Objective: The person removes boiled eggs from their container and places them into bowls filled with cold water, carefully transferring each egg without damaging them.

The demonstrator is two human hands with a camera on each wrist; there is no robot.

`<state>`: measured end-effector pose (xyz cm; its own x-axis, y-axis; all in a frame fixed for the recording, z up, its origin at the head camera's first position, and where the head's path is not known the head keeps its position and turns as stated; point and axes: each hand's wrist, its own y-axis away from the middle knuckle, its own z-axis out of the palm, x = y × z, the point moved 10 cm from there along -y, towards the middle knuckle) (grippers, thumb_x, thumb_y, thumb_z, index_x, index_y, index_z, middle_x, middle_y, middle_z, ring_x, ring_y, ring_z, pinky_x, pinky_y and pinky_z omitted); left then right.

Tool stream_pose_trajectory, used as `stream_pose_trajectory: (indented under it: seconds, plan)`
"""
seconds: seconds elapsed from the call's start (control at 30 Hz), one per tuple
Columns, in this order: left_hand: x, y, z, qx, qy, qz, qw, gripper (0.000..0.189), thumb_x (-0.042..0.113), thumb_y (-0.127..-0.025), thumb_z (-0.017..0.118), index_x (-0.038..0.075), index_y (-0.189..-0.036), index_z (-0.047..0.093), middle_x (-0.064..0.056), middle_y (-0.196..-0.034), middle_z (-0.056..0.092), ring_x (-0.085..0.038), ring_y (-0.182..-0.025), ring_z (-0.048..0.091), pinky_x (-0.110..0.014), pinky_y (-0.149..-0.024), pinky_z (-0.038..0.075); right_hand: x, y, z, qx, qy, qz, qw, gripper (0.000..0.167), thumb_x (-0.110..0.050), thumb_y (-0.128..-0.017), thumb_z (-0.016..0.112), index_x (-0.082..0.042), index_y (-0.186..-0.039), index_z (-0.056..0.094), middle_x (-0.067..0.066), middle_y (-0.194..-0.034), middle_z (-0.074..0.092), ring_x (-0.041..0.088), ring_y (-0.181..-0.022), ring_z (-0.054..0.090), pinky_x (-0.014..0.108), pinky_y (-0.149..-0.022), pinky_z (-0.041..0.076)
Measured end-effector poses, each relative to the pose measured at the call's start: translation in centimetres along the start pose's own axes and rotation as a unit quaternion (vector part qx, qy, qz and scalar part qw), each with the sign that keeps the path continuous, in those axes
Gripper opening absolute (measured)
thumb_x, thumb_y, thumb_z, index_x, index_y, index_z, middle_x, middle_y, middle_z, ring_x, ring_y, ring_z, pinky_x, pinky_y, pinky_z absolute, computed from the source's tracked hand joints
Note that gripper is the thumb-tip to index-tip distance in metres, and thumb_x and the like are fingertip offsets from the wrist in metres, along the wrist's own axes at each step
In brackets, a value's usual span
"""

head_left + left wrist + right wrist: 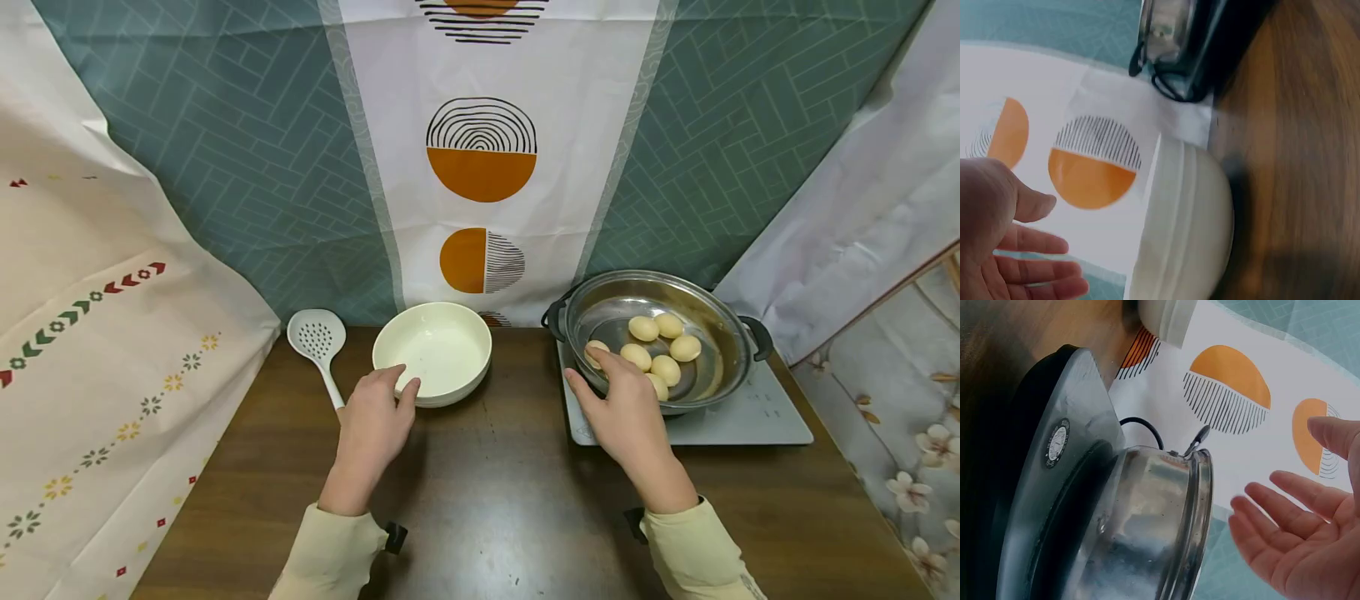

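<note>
As can be seen from the head camera, reaches over the near-left rim of a steel pot with the right hand, with thumb and fingers parted. Shows seven pale egg-shaped items inside the pot, at least two partly covered by that hand; cannot tell of any more beneath, nor of any touch on the leftmost. In the right wrist view, shows the same hand apart from the metal, with the contents hidden behind the pot's wall and the pot cropped at the lower edge. Has the pot set on a grey cooker, largely hidden under it, with a round badge too small to read. Holds the left hand by the near-left edge of a cream bowl, with thumb and fingers likewise apart, masking some rim and the handle end of a white slotted skimmer. In the left wrist view, shows only the bowl's outside, cropped below and separate from the fingers, with a blurred dark shape above, hard to make out.
</note>
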<state>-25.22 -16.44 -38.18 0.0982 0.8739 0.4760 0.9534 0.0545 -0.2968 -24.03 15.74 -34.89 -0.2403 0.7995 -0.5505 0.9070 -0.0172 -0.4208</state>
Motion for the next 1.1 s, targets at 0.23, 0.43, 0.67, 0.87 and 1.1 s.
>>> stream_pose_trajectory:
  seconds: [0.23,0.43,0.67,0.87,1.1]
  plan:
    - [-5.2,0.1,0.8,-0.022,-0.013,-0.092,0.9954,0.052,0.036,-0.091,0.054,-0.004,-0.125,0.053,-0.025,-0.119,0.057,-0.041,-0.111,0.054,-0.054,-0.087,0.045,0.3,0.5,0.5,-0.022,-0.010,0.008,0.9997,0.050,-0.045,-0.088,0.059,-0.010,-0.124,0.059,0.009,-0.121,0.063,0.028,-0.115,0.057,0.047,-0.092,0.046]
    - [-9.6,1.1,2.4,-0.104,-0.054,-0.175,0.9775,0.061,0.040,-0.089,0.055,-0.013,-0.118,0.049,-0.034,-0.103,0.052,-0.049,-0.094,0.054,-0.052,-0.074,0.047,0.2,0.6,0.7,-0.021,-0.021,-0.002,0.9996,0.047,-0.045,-0.088,0.060,-0.013,-0.122,0.061,0.007,-0.118,0.064,0.026,-0.112,0.057,0.046,-0.091,0.046]
    - [-12.1,2.5,4.4,-0.202,-0.058,-0.228,0.9506,0.049,0.045,-0.086,0.060,-0.004,-0.085,0.060,-0.014,-0.059,0.062,-0.026,-0.058,0.059,-0.034,-0.052,0.044,-0.1,0.7,1.2,-0.025,-0.023,-0.017,0.9993,0.045,-0.044,-0.088,0.059,-0.014,-0.122,0.062,0.005,-0.118,0.065,0.025,-0.112,0.058,0.045,-0.092,0.046]
    - [-12.6,2.8,4.8,-0.205,-0.066,-0.230,0.9492,0.055,0.038,-0.087,0.059,-0.010,-0.112,0.050,-0.013,-0.065,0.061,-0.027,-0.058,0.057,-0.037,-0.051,0.044,-0.1,0.8,1.7,-0.041,-0.021,-0.015,0.9988,0.046,-0.045,-0.089,0.059,-0.014,-0.122,0.061,0.006,-0.119,0.064,0.025,-0.113,0.058,0.045,-0.093,0.045]
    - [-13.1,2.6,4.9,-0.198,-0.068,-0.230,0.9504,0.037,0.031,-0.089,0.055,-0.004,-0.100,0.057,-0.011,-0.061,0.063,-0.026,-0.058,0.059,-0.037,-0.052,0.045,-0.3,1.0,2.2,-0.051,-0.031,-0.014,0.9981,0.044,-0.043,-0.088,0.061,-0.013,-0.121,0.062,0.005,-0.119,0.064,0.024,-0.113,0.058,0.044,-0.093,0.046]
